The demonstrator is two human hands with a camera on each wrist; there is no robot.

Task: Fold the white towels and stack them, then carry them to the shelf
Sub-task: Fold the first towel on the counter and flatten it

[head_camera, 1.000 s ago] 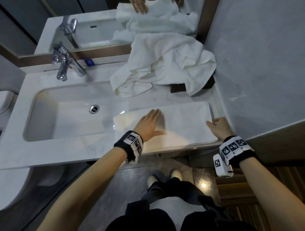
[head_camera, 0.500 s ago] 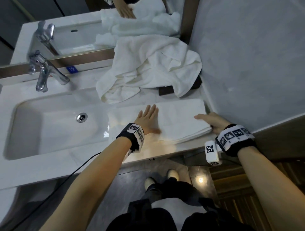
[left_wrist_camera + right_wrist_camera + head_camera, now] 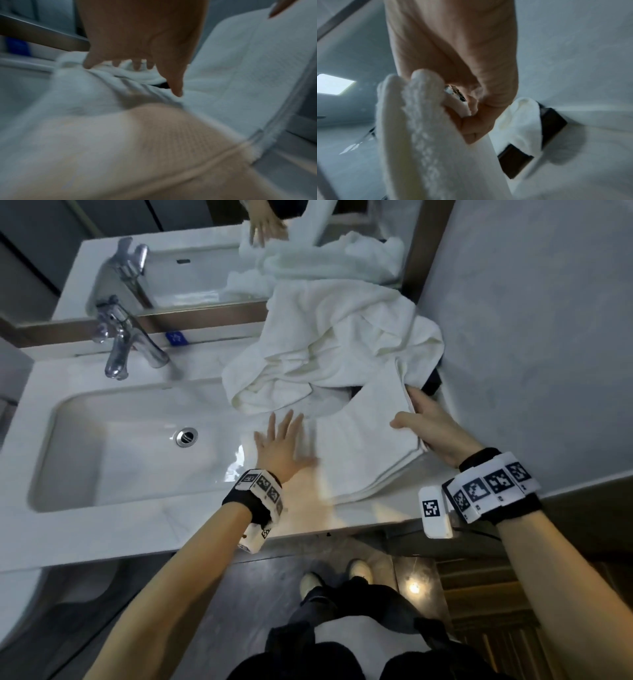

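A partly folded white towel lies on the counter right of the basin. My left hand presses flat on its left part, fingers straight. My right hand grips the towel's right end and holds it raised and tilted leftward; in the right wrist view the fingers curl round the thick folded edge. A crumpled white towel is heaped behind, against the mirror.
A basin with a drain and a chrome tap sits to the left. A grey wall bounds the counter on the right. A dark block lies under the crumpled towel. The floor and my feet are below.
My right hand has taken hold of the towel's right end and lifted it up and leftward. The left hand slid a little left on the towel, still flat.
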